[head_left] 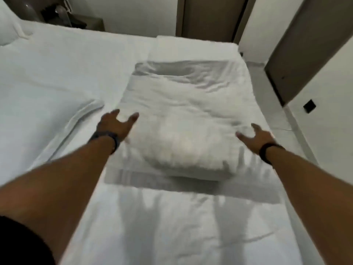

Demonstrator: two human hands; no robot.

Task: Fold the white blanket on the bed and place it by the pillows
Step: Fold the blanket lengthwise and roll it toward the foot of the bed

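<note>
The white blanket (183, 119) lies folded into a thick, puffy rectangle on the right half of the bed (162, 226). Its rounded near fold faces me and its far end is creased. My left hand (116, 124) hovers at the blanket's left edge, fingers spread, holding nothing. At the blanket's right edge my right hand (257, 137) is spread the same way, fingertips at or just above the cloth. A white pillow (44, 119) lies flat to the left of the blanket, and another pillow (11, 29) sits at the far left corner. The picture is blurred by motion.
A dark nightstand (84, 21) with dim objects stands behind the bed's far side. A brown door (212, 18) and white walls close the room on the right, with a narrow strip of pale floor (275, 111) beside the bed.
</note>
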